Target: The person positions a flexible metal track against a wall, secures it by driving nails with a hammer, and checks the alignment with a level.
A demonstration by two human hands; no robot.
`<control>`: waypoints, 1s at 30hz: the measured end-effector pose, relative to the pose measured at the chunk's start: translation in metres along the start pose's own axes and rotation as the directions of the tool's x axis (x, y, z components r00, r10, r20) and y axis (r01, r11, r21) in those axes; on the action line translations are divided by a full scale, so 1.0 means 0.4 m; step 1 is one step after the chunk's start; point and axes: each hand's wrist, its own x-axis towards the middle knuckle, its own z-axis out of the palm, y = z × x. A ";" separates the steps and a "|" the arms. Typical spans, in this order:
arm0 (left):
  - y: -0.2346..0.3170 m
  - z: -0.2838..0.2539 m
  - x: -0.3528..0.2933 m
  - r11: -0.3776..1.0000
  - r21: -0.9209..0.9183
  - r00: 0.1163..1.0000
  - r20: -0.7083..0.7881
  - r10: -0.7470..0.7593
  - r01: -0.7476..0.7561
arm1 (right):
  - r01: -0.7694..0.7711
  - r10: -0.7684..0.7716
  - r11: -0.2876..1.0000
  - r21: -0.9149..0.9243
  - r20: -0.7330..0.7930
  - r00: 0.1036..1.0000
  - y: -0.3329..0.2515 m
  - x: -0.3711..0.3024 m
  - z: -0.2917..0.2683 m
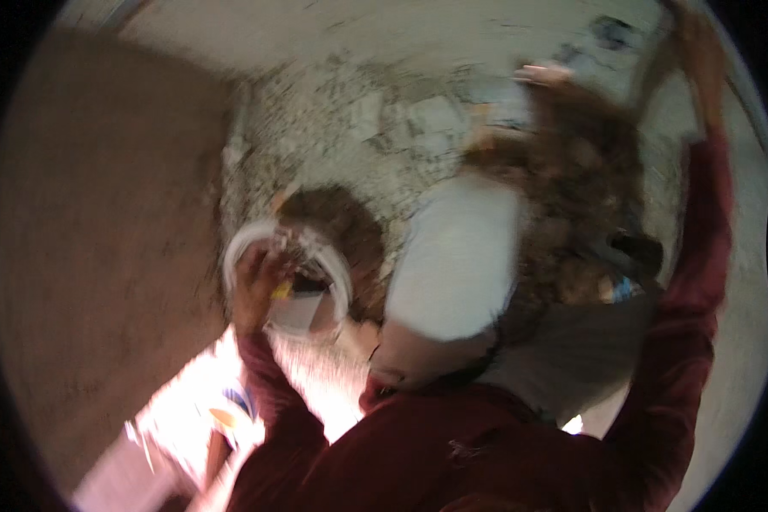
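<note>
A round white bucket [342,290] stands left of the middle, with a grey flat piece [303,313] and a small yellow thing inside. My left hand [258,277] is at its left side, fingers closed over the rim. My right arm stretches far up to the right, and my right hand [701,55] is near the picture's upper right edge beside a pale surface. Motion smears its fingers, so whether it holds anything cannot be made out. My bent leg, with a pale knee [456,256], lies between the bucket and a brown heap.
A brown wall or board [111,222] rises at the left. Pale rubble [341,119] covers the ground ahead. The brown heap of earth or debris [580,171] lies right of my leg. Bright light falls on the floor [205,384] at lower left.
</note>
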 end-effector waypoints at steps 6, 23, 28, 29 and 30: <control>0.247 0.062 -0.091 0.926 0.206 0.941 -0.057 0.333 -0.316 | -0.071 0.138 0.940 0.334 -0.182 0.974 -0.183 0.046 0.050; 0.864 0.584 0.485 0.715 -0.135 0.687 0.201 0.698 -0.686 | -0.262 0.287 0.660 0.704 0.086 0.954 -0.317 0.070 0.023; 0.810 0.867 0.472 -0.035 0.763 0.453 0.419 0.787 -0.646 | -0.250 -0.367 0.324 0.913 0.364 0.856 -0.008 0.082 0.143; 0.777 0.913 0.361 -0.086 0.894 0.496 0.321 0.807 -0.439 | -0.511 -0.597 0.109 0.852 0.467 0.652 0.022 0.066 0.128; 0.828 0.760 0.377 -0.101 0.898 0.471 0.317 0.823 -0.428 | -0.314 -0.671 -0.050 0.948 0.201 0.714 0.042 0.082 0.045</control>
